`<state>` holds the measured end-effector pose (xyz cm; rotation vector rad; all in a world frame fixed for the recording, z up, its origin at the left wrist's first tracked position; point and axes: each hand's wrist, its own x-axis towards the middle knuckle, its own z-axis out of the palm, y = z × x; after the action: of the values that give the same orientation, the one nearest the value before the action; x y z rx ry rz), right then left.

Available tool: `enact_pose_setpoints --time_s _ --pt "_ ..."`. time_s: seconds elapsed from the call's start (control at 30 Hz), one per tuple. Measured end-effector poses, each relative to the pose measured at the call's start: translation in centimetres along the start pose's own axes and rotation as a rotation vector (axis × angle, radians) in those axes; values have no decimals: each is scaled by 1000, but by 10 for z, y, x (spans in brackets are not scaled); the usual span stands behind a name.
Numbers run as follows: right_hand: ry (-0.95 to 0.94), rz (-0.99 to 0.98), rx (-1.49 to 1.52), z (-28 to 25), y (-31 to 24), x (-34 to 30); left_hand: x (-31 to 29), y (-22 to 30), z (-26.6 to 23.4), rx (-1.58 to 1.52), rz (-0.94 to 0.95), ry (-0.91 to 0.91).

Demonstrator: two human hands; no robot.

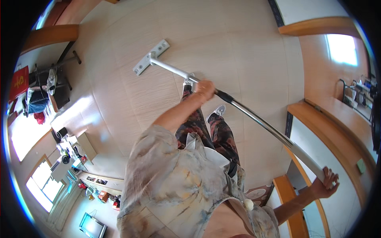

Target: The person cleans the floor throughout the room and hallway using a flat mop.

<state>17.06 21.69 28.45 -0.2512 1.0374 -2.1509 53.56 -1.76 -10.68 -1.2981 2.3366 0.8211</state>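
Note:
A flat mop with a long metal pole [262,123] slants across the view, from upper left to lower right. Its pale rectangular head [160,48] lies on the tiled floor ahead of my feet. My left hand [205,90] is closed round the lower pole, just above the white section and below a black collar [224,96]. At the upper end, by the grey grip [307,159], the fingers of my right hand [326,184] curl round the pole, out to my right side. No cloth can be made out under the head.
Pale floor tiles [131,93] spread around my shoes [216,112]. To the left are a dark-framed chair with clothes [37,99] and a cluttered desk [85,146]. Wood-trimmed doorways [317,26] and a wooden ledge [325,131] border the right side, close to the pole's upper end.

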Motion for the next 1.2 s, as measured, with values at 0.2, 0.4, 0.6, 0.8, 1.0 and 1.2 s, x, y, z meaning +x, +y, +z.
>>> enact_pose_setpoints --time_s 0.2,0.4,0.6,0.8,1.0,1.2 --pt "394 -511 -281 -104 -195 -112 -37 220 43 -103 298 -94" --pt "362 -998 -887 -112 -261 -186 -94 356 99 -55 644 -149" --pt "241 -802 -588 -190 -446 -379 -142 396 68 -153 875 -302" --pt "693 -1130 -1441 -213 -309 -391 -110 334 71 -163 806 -96" --pt "528 -539 77 -153 -90 -250 17 196 67 -29 622 162" --pt "495 -442 88 -152 -5 -209 84 141 65 103 479 136"
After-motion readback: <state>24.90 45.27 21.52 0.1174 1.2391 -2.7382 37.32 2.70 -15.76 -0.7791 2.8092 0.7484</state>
